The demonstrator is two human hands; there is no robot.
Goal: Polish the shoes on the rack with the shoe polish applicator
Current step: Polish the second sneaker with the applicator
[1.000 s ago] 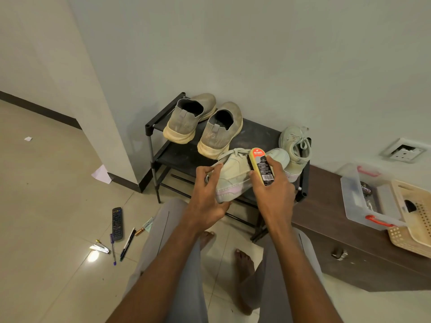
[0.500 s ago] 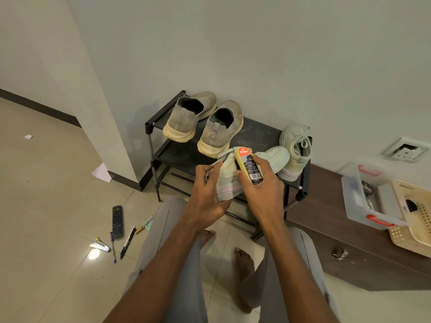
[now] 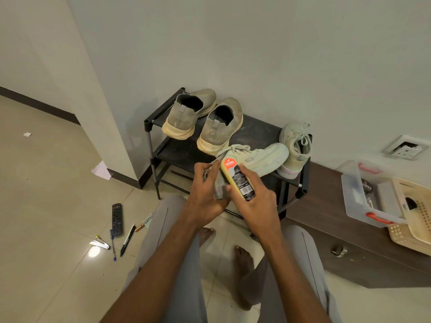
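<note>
The applicator (image 3: 238, 180) lies along the heel side of a pale green sneaker (image 3: 254, 157), and the right hand (image 3: 254, 206) grips it, with the thumb on its near edge and the fingers curled over its far side. It has a yellow sponge edge, a black label and an orange top end. The left hand (image 3: 205, 194) holds the heel of the sneaker, fingers curled around it, so the shoe is held in the air just in front of the rack (image 3: 163, 145), with its toe pointing to the right. The second sneaker (image 3: 295, 148) of the same pair stands on the right end of the top shelf, tilted toward the wall. Two grey slip-on shoes (image 3: 205, 122) with tan soles sit side by side on the left part of the same shelf, heels toward the person. On the floor at the left lie a remote (image 3: 116, 219), some pens (image 3: 127, 240) and a small metal clip (image 3: 100, 244). To the right of the rack is a low brown cabinet (image 3: 338, 234), which carries a clear box (image 3: 363, 201) with orange handles and a beige basket (image 3: 412, 215), touching each other.
</note>
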